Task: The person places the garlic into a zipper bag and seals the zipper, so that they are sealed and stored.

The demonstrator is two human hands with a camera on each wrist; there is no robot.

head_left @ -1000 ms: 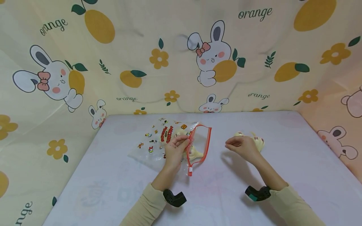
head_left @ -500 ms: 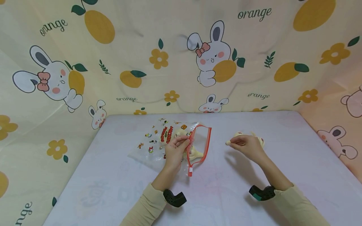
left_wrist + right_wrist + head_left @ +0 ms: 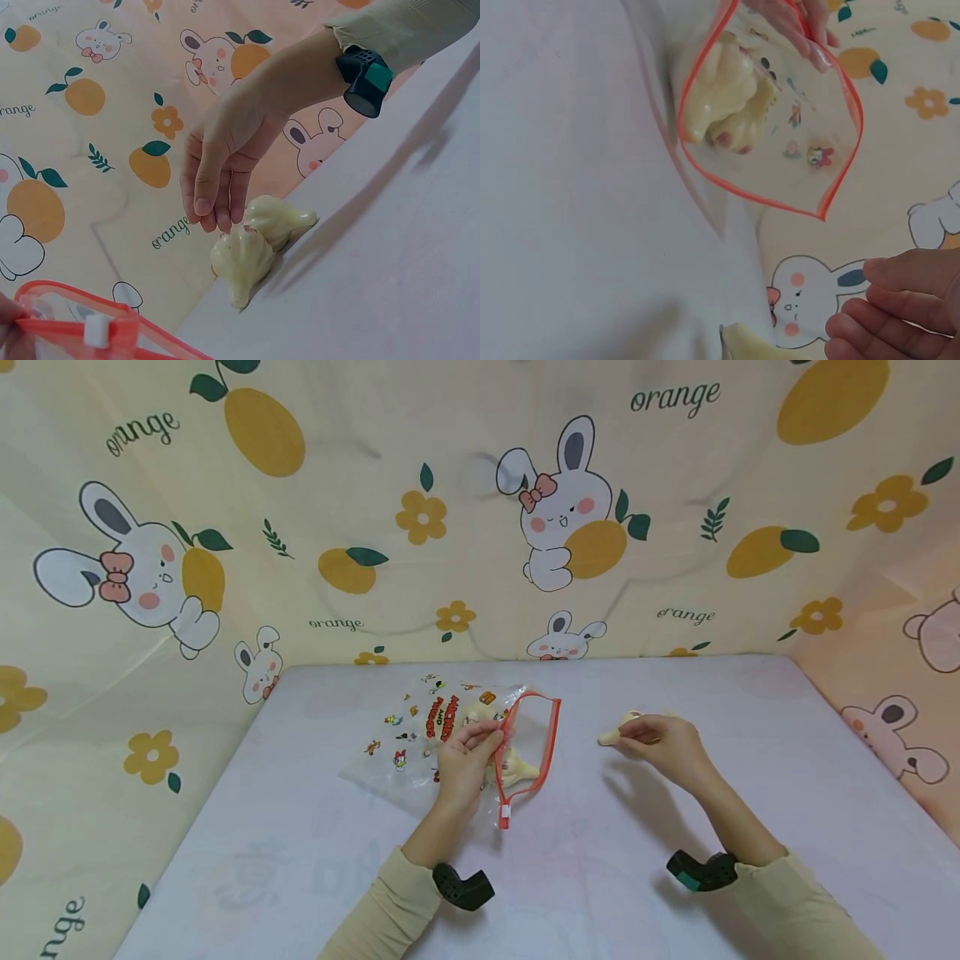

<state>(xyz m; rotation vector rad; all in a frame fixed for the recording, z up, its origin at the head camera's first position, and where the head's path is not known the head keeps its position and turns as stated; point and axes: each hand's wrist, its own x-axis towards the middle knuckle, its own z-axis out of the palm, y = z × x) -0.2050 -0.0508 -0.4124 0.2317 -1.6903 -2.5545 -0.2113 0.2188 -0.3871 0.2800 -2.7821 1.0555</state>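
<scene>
My left hand [image 3: 461, 764] pinches the red zip edge of a clear plastic bag [image 3: 397, 772] with cartoon prints. The bag's mouth gapes to the right, and cream garlic bulbs [image 3: 724, 82] lie inside it. To the right, my right hand [image 3: 671, 752] hovers with loosely bent fingers at two more bulbs on the table. In the left wrist view, its fingertips hang right at the top of the nearer garlic bulb [image 3: 241, 262]; the farther garlic bulb [image 3: 276, 219] lies against it. From the head, the right hand hides most of both, leaving a stem showing.
A white-covered table [image 3: 570, 877] carries everything. Behind it rises a cloth backdrop [image 3: 465, 543] printed with rabbits and oranges, which also closes off both sides. Each wrist wears a black camera mount, such as the right one [image 3: 702, 871].
My right hand has shifted a little to the right over the two garlic bulbs, uncovering one stem at its left. The left hand and the bag have stayed in place.
</scene>
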